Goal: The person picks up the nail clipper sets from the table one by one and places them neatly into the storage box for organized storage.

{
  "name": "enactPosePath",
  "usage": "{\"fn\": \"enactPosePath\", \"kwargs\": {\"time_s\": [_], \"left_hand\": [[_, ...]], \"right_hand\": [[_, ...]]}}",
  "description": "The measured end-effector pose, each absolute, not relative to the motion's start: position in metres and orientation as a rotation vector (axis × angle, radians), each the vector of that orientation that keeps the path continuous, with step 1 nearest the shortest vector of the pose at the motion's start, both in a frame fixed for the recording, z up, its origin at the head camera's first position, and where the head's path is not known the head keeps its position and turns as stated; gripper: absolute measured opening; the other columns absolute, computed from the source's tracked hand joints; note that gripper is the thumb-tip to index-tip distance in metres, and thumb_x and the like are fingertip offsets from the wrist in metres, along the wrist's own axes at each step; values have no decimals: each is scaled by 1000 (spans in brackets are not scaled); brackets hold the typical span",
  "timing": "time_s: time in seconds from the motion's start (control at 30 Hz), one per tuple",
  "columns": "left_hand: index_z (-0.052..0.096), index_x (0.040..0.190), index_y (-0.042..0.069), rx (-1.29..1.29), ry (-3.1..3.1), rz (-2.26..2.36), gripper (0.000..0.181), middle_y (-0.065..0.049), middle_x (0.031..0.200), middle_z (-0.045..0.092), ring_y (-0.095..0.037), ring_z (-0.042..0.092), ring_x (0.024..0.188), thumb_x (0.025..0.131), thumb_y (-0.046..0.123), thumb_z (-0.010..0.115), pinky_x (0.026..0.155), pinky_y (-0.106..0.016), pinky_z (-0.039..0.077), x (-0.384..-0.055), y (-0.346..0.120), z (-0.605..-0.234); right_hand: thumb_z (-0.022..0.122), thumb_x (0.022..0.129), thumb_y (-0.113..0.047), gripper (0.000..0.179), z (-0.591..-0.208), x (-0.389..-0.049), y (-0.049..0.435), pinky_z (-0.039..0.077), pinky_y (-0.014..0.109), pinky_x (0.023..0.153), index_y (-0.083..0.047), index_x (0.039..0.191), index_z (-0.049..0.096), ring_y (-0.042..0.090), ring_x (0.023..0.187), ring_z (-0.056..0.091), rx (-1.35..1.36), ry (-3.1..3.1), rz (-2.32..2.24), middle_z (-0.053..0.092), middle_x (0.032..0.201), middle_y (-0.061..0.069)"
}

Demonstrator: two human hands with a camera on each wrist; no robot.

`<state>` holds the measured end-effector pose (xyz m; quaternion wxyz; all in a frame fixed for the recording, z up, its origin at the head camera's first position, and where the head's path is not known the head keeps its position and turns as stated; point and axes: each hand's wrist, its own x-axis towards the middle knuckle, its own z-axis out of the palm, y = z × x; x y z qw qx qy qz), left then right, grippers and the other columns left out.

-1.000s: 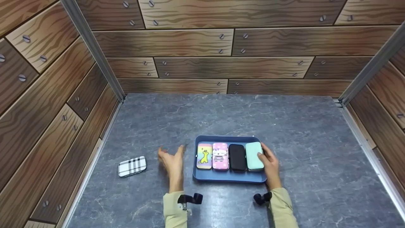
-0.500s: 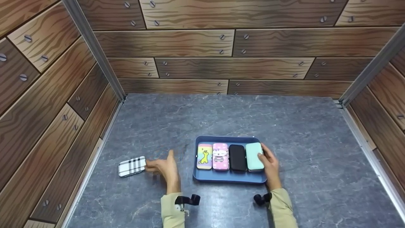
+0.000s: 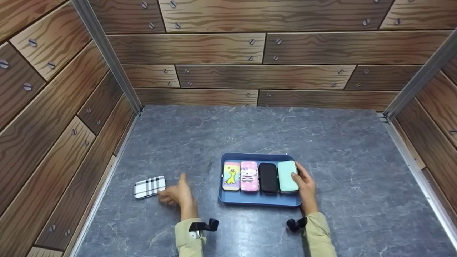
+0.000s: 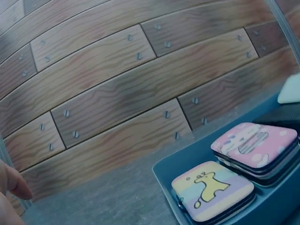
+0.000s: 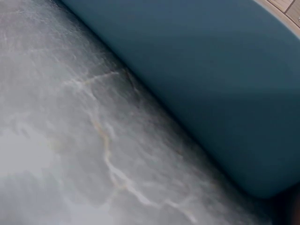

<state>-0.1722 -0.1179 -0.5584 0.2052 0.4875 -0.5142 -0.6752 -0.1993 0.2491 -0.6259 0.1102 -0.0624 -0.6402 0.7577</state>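
Note:
A plaid tin case, white with black lines, lies on the table at the left. My left hand is just right of it, thumb raised and fingers loosely bent near its right edge; I cannot tell whether they touch. A blue tray carries a giraffe case, a pink case, a black case and a mint case in a row. My right hand grips the tray's right side, its thumb over the mint case's edge. In the right wrist view the tray's outer wall fills much of the frame.
Wood-patterned panels stand at the back and both sides, with metal posts at the corners. The grey marbled tabletop extends behind and around the tray. A black wrist camera sits on the left sleeve, another on the right.
My left hand has moved left and slightly toward me, from beside the tray to the plaid case's right edge. My right hand, the tray and the cases have stayed in place.

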Motion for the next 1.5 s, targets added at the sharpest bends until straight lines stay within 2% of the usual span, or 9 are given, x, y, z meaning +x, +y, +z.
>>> {"fn": "enactPosePath", "kwargs": {"time_s": [0.13,0.27,0.5,0.77,0.9,1.07,1.27,1.4,1.5], "left_hand": [[-7,157,2,1393,-1295,-1889,110,-22,161,-10,-40,-5,148,85,19,75,122,-45,7,-172,-125,-560],[5,156,-1,1388,-1140,-1911,100,-21,157,8,-32,13,145,84,15,73,119,-35,23,-169,-136,-561],[10,154,2,1309,-981,-2087,92,-15,158,10,-25,20,145,84,9,70,116,-31,30,-165,-153,-557],[11,154,-3,1144,-777,-2226,84,-16,161,17,-25,24,147,88,1,63,116,-33,31,-163,-168,-558],[21,153,-5,1140,-762,-2225,75,-15,160,23,-25,27,146,90,0,61,115,-33,33,-162,-172,-560],[26,152,-4,1209,-826,-2198,73,-16,158,29,-27,33,144,90,4,64,112,-35,38,-162,-176,-560],[15,156,-2,1252,-844,-2205,80,-17,159,23,-30,32,144,92,6,62,109,-39,42,-163,-183,-565],[17,156,-1,1288,-911,-2142,78,-18,157,25,-30,38,140,92,6,61,100,-40,50,-162,-188,-573],[21,155,-1,1321,-1047,-2032,76,-20,154,27,-28,49,127,91,7,62,83,-32,57,-162,-190,-579]], "right_hand": [[59,96,-2,51,-627,-199,250,36,19,108,3,145,46,25,144,33,-185,-1896,2215,41,152,19],[59,97,-4,51,-628,-198,250,35,19,109,1,146,47,23,144,34,-189,-1933,2213,42,152,16],[59,97,-3,52,-625,-197,251,33,21,111,0,147,45,23,145,32,-182,-1915,2236,40,154,15],[60,97,-8,52,-626,-196,251,33,21,111,-1,147,46,23,145,32,-197,-1958,2210,41,154,14],[59,97,-4,51,-627,-198,251,34,20,110,1,146,46,23,145,32,-188,-1930,2211,41,153,15],[59,97,-5,51,-627,-199,250,34,19,110,0,147,46,22,145,32,-208,-1938,2204,41,153,15],[60,97,-6,52,-628,-199,251,34,20,110,0,146,46,22,144,32,-220,-1933,2212,41,153,15],[61,96,-6,52,-628,-199,252,35,20,110,1,146,46,23,144,32,-228,-1934,2211,41,153,16],[62,96,-6,53,-627,-199,251,36,20,109,1,146,46,23,144,32,-232,-1938,2212,41,153,16]]}}
